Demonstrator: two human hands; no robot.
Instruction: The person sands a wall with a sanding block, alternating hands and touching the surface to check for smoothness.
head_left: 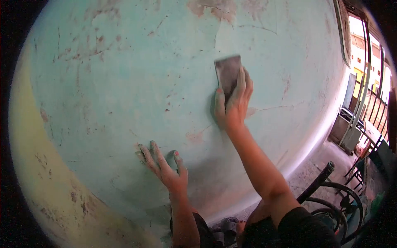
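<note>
A pale green wall [136,87] with cracks, stains and patched spots fills most of the view. Against it, my right hand [235,101] grips a dark, flat rectangular sanding block [228,73], thumb along its left edge and fingers along its right. Whitish dust coats both hands. Lower and to the left, my left hand [167,167] is at the wall with its fingers spread and nothing in it. The side of the block facing the wall is hidden.
Black curved metal tubing [337,194] of a frame stands at lower right, close to my right arm. Beyond it lies a dusty floor [308,175]. A barred opening [368,82] lets in bright light at far right. Yellowish wall [45,165] borders the green at left.
</note>
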